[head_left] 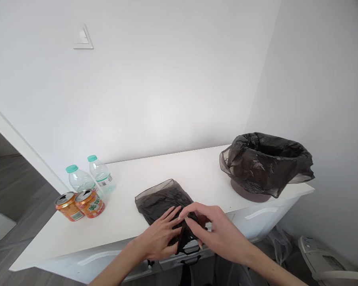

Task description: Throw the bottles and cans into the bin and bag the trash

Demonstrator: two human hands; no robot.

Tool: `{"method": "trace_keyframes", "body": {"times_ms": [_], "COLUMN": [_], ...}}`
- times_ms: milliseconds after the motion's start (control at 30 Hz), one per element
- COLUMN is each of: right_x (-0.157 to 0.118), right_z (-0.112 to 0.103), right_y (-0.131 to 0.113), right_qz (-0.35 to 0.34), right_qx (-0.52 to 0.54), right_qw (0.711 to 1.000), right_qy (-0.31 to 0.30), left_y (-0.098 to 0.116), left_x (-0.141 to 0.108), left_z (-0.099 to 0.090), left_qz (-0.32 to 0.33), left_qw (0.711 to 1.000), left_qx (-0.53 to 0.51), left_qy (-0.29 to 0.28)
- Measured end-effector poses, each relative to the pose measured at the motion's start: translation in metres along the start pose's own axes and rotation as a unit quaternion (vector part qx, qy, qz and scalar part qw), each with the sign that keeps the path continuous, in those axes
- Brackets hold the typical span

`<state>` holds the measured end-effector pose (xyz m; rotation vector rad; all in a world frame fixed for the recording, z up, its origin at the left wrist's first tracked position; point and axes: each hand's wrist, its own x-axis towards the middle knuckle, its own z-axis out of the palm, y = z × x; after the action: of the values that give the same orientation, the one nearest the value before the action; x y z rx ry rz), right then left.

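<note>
A black plastic garbage bag (162, 196) lies flattened on the white cabinet top near its front edge, part of it hanging over. My left hand (158, 236) rests on it with fingers spread, pressing on the near part. Beside it, my right hand (213, 232) pinches a gathered edge of the same bag between thumb and fingers. On the right stands a brown trash bin (250, 194), lined with another black bag (259, 167) folded over its rim.
Two orange cans (91, 203) and two clear bottles with teal caps (101, 172) stand at the left end of the white cabinet top (131, 234). A wall (167, 87) rises behind. Drawer handles (191, 260) lie below the front edge. A grey device (325, 254) sits low at right.
</note>
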<state>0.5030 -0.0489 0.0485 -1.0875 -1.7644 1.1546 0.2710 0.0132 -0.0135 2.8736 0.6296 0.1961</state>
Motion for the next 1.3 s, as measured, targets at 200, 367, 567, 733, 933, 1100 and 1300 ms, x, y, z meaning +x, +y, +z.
{"method": "trace_keyframes", "body": {"times_ms": [200, 367, 567, 733, 933, 1100, 1300], "right_x": [0.111, 0.187, 0.197, 0.174, 0.094, 0.074, 0.094], "right_z": [0.032, 0.074, 0.120, 0.105, 0.041, 0.034, 0.052], "right_y": [-0.001, 0.034, 0.064, 0.059, 0.042, 0.071, 0.107], "right_qz": [0.053, 0.108, 0.117, 0.049, -0.142, -0.032, 0.002], "right_qx": [-0.008, -0.055, -0.019, 0.052, -0.191, -0.201, -0.328], "right_qw": [0.999, 0.989, 0.979, 0.986, 0.955, 0.978, 0.942], "right_qy": [-0.008, -0.084, -0.167, -0.150, -0.176, -0.041, 0.068], "left_y": [0.015, 0.011, 0.004, -0.016, -0.021, -0.018, -0.027], "left_x": [-0.033, -0.082, -0.117, -0.106, -0.089, -0.064, -0.044], "left_z": [-0.001, -0.002, 0.018, 0.036, 0.032, 0.020, 0.010], "left_qz": [-0.021, -0.050, -0.145, -0.170, -0.362, -0.411, -0.218], "left_qw": [1.000, 0.995, 0.963, 0.967, 0.869, 0.827, 0.936], "left_qx": [0.006, 0.033, 0.092, 0.046, -0.185, -0.247, 0.066], "left_qy": [0.020, 0.078, 0.209, 0.185, 0.281, 0.292, 0.270]}}
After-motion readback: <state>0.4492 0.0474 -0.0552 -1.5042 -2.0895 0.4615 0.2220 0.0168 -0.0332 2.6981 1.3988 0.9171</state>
